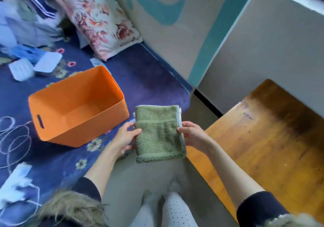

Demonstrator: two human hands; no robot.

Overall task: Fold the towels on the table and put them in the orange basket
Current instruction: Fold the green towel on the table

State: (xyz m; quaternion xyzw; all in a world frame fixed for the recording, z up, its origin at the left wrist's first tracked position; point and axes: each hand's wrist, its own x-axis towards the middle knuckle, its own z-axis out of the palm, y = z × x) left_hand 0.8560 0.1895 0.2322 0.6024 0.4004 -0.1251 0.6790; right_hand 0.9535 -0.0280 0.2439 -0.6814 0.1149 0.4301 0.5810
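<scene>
A folded green towel (158, 133) hangs flat in the air between my hands, above the grey floor. My left hand (125, 136) pinches its left edge, thumb on top. My right hand (192, 135) pinches its right edge, where a pale layer shows along the fold. The orange basket (52, 107) stands on the dark blue bed cover to the left of the towel, its inside bare, a handle slot in its near wall. The wooden table (266, 139) is at the right, with no towel on the part in view.
A floral pillow (101, 21) leans at the back of the bed. White packets (47, 62) and blue cloth lie at the far left, and a white cord (15, 139) loops on the cover. My legs in light trousers (168, 209) are below.
</scene>
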